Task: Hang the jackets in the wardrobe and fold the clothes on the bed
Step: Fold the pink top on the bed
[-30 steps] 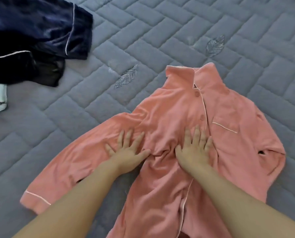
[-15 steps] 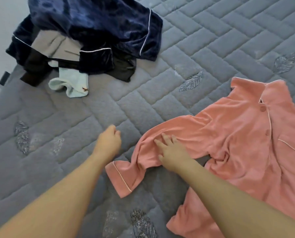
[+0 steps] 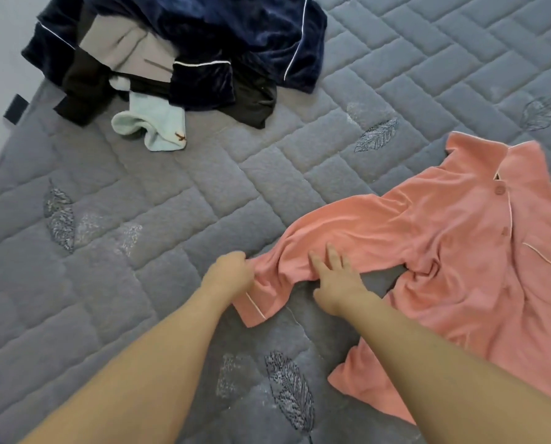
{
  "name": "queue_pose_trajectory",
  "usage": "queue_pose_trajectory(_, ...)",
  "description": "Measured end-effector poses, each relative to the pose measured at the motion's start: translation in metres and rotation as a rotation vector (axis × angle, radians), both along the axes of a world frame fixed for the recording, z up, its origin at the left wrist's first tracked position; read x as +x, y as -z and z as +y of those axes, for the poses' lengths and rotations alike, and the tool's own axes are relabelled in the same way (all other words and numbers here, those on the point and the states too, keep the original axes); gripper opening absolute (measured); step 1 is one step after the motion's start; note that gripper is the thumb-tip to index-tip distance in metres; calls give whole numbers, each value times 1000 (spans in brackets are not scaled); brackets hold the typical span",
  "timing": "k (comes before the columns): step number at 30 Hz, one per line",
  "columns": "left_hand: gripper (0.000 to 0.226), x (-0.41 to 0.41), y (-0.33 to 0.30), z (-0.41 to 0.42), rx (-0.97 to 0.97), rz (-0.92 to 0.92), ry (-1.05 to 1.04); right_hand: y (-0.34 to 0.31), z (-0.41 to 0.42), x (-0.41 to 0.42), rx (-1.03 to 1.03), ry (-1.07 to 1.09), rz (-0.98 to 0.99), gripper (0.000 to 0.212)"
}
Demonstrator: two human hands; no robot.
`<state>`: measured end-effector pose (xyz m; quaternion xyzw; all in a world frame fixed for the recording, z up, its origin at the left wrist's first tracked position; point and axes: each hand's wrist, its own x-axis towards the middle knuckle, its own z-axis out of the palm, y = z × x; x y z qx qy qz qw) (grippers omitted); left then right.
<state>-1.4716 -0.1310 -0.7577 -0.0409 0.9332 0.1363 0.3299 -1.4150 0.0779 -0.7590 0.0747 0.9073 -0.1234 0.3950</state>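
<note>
a grey quilted bed cover (image 3: 178, 216) with stitched leaf motifs fills the frame. at right lies a pink pyjama shirt (image 3: 453, 251), one sleeve stretched toward the centre. in the upper left sits a heap of dark blue clothes (image 3: 235, 36), with a pale blue sock (image 3: 155, 123) at its lower edge.

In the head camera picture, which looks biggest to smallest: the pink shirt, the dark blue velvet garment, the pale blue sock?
1. pink shirt, though it lies nearer the camera and runs off the frame.
2. dark blue velvet garment, partly cut off at the top.
3. pale blue sock, clearly smallest.
</note>
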Motion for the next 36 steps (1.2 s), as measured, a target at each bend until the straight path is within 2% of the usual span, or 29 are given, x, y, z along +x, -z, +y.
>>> queue_pose_trajectory(2,18,-39,-24,-24,50,167,-119,-6,-5,-7,-73,78,-1,83)
queue_pose_trajectory(5,20,-108,-75,-55,2,442,-152,-26,-8,-24,-235,168,97,83)
queue_pose_trajectory(9,39,-157,-102,-63,-346,640,-151,-51,15,-28,-262,308,300,71)
queue_pose_trajectory(11,54,-143,-93,-34,-339,628,-274,-57,43,-9,-161,420,435,63)
queue_pose_trajectory(13,54,-106,-73,14,-161,505,-330,-60,81,27,-25,558,505,57)
queue_pose_trajectory(17,50,18,-23,135,256,-122,-123,-56,160,124,232,834,357,62)
queue_pose_trajectory(19,64,79,-6,187,331,-346,-101,-52,196,173,311,986,266,65)
queue_pose_trajectory(20,71,104,0,207,313,-379,-69,-50,212,194,350,1061,220,66)
queue_pose_trajectory(21,71,124,5,222,262,-360,-15,-46,227,214,373,1140,178,69)
queue_pose_trajectory(23,55,148,9,239,173,-242,79,-37,248,245,347,1317,120,74)
queue_pose_trajectory(25,37,156,6,240,313,-150,34,-24,261,266,150,1532,137,68)
queue_pose_trajectory(27,28,154,-6,228,455,-39,-94,-15,264,280,-80,1628,114,37)
queue_pose_trajectory(29,22,142,-19,204,401,120,-151,-17,260,286,-207,1588,82,6)
queue_pose_trajectory(30,21,136,-26,190,336,178,-144,-19,258,286,-222,1550,74,4)
queue_pose_trajectory(31,21,130,-31,175,254,222,-136,-19,257,285,-215,1510,75,10)
queue_pose_trajectory(34,28,127,-45,148,-74,324,-171,-22,257,284,-155,1510,130,50)
queue_pose_trajectory(36,44,143,-46,153,-232,408,-97,-23,257,287,-293,1643,146,73)
